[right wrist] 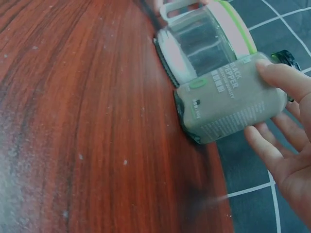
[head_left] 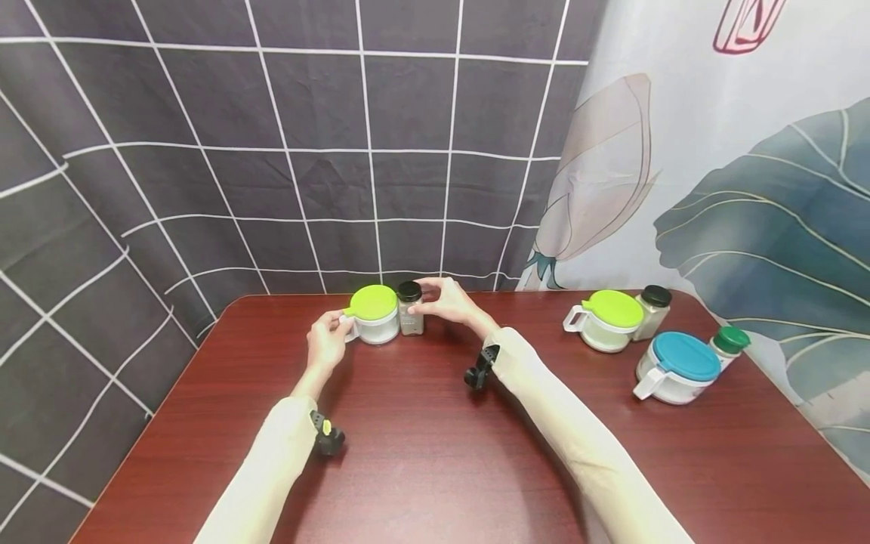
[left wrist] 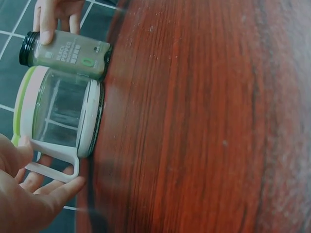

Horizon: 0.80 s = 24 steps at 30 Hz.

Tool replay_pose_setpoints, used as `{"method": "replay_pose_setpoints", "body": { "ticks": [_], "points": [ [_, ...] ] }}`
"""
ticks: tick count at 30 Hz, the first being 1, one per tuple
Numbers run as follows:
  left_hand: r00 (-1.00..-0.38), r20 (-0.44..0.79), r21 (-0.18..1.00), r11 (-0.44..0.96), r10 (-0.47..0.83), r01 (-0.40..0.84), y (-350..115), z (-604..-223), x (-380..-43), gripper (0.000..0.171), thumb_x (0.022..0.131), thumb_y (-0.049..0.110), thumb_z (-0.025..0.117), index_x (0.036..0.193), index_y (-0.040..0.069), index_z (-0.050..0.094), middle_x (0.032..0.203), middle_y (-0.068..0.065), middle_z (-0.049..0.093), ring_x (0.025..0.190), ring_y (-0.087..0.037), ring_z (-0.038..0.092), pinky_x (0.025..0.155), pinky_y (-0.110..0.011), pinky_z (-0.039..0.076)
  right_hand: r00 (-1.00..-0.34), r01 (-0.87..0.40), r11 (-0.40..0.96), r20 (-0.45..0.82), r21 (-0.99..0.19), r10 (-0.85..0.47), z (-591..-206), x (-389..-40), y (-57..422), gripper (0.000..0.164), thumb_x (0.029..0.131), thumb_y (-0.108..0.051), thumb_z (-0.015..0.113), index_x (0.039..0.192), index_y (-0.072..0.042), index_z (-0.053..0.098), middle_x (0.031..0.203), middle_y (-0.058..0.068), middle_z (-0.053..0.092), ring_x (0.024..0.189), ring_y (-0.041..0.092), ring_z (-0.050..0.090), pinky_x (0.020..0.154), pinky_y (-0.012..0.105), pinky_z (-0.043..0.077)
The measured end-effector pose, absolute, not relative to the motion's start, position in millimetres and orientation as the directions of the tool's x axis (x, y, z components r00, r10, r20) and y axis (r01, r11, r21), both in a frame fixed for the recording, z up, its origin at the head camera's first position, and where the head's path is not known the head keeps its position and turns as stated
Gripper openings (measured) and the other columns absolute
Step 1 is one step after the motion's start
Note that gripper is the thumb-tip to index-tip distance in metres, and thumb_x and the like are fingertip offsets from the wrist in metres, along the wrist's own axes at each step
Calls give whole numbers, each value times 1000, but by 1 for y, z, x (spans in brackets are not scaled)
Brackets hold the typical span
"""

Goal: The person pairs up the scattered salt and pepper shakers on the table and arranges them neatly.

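Note:
A glass seasoning jar (head_left: 377, 329) with a lime-green lid and white handle stands upright near the table's back edge. My left hand (head_left: 326, 344) holds it by the handle (left wrist: 65, 154), thumb on top and fingers beneath in the left wrist view. Close against the jar's right side stands a black pepper bottle (head_left: 411, 320), black-capped and filled with greyish powder. My right hand (head_left: 450, 302) grips this bottle from the right, the thumb on its front near the cap and the other fingers behind. Its printed label (right wrist: 227, 82) faces the right wrist camera.
At the right of the red-brown table (head_left: 401, 461) stand another green-lidded jar (head_left: 605, 332), a second black-capped bottle (head_left: 651, 317), a blue-lidded jar (head_left: 676, 385) and a green-capped bottle (head_left: 729, 344). A dark gridded curtain (head_left: 408, 181) hangs right behind the table.

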<state>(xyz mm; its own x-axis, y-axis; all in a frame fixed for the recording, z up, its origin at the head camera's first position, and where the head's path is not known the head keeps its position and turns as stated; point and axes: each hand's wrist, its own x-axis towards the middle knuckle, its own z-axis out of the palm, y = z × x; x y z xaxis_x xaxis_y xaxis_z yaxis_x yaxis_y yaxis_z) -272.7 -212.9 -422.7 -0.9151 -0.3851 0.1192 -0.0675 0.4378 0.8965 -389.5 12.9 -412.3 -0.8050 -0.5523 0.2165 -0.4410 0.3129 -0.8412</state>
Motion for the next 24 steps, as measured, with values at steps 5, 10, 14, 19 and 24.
{"method": "replay_pose_setpoints", "body": {
  "ticks": [5, 10, 14, 19, 24],
  "points": [
    [-913, 109, 904, 421, -394, -74, -214, -422, -273, 34, 92, 11, 59, 123, -4, 59, 121, -28, 62, 117, -38, 58, 102, -46, 42, -808, -433, 313, 210, -845, -550, -411, -388, 12, 54, 74, -8, 80, 124, 1, 61, 115, 19, 69, 104, 28, 68, 92, 30, 52],
    [-910, 114, 902, 425, -399, -74, -213, -422, -273, 35, 92, 11, 58, 124, -4, 58, 121, -28, 62, 118, -38, 57, 102, -46, 42, -805, -432, 312, 206, -846, -556, -408, -386, 11, 54, 75, -7, 79, 124, 3, 60, 116, 20, 68, 105, 29, 67, 92, 30, 52],
    [-912, 112, 898, 433, -394, -77, -214, -422, -273, 35, 93, 12, 58, 124, -4, 58, 122, -28, 62, 118, -38, 57, 102, -46, 42, -813, -420, 313, 199, -852, -548, -408, -384, 11, 52, 75, -7, 79, 123, 3, 61, 115, 20, 69, 104, 27, 68, 91, 29, 52],
    [-919, 77, 904, 417, -386, -100, -214, -420, -274, 36, 93, 13, 58, 125, -4, 57, 124, -28, 61, 119, -37, 57, 102, -45, 43, -815, -406, 313, 186, -858, -548, -409, -383, 10, 51, 76, -7, 78, 123, 2, 61, 115, 19, 69, 106, 27, 67, 92, 29, 52],
    [-918, 84, 892, 440, -388, -104, -213, -421, -272, 37, 94, 14, 57, 127, -4, 57, 124, -27, 61, 119, -37, 57, 102, -46, 43, -807, -425, 321, 194, -846, -558, -410, -383, 11, 51, 77, -8, 78, 123, 2, 61, 116, 19, 68, 109, 28, 66, 95, 32, 51]
  ]
}}
